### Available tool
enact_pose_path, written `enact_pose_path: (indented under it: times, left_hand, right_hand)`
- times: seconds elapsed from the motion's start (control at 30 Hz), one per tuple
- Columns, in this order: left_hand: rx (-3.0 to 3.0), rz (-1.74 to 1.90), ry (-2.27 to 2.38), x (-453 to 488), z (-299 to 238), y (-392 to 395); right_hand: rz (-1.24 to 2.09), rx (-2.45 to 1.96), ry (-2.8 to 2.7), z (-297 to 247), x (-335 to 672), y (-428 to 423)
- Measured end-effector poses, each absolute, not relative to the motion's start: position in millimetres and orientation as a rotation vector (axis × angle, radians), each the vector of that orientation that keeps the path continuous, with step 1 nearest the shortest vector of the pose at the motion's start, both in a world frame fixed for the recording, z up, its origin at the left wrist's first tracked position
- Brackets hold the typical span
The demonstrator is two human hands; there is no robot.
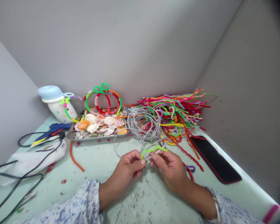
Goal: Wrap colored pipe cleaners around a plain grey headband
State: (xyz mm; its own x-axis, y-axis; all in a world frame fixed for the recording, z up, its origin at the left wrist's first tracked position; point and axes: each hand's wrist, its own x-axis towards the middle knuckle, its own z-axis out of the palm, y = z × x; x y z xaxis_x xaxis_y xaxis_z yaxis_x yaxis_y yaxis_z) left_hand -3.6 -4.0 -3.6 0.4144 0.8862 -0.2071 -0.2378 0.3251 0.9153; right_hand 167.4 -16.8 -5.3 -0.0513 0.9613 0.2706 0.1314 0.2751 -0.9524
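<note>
A lime-green pipe cleaner [147, 151] spans the gap between my two hands, above the near middle of the table. My left hand [128, 168] pinches one end of it between thumb and forefinger. The fingers of my right hand [170, 169] are closed on a thin grey-white strip [158, 151] beside the other end of the pipe cleaner. Whether the right fingertips also grip the pipe cleaner is hard to see. Just beyond the hands lies a loose coil of grey wire [143, 124]. A purple curl [190, 169] shows partly behind my right wrist.
Behind the coil is a heap of coloured pipe cleaners [177, 105]. A metal tray [100, 138] holds shells, with pipe-cleaner hoops [120, 102] standing there. A bottle [58, 107], black cable [22, 179] and plastic bag [40, 158] are left; a phone [216, 160] lies right.
</note>
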Motion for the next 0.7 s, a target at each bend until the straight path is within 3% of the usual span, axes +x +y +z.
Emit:
enact_pose_path:
  times: [0.7]
  left_hand:
    - [0.879, 0.841, 0.856, -0.5, -3.9, -2.3]
  right_hand:
    - [0.984, -1.037, -1.548, -5.9, 169.1, -16.5]
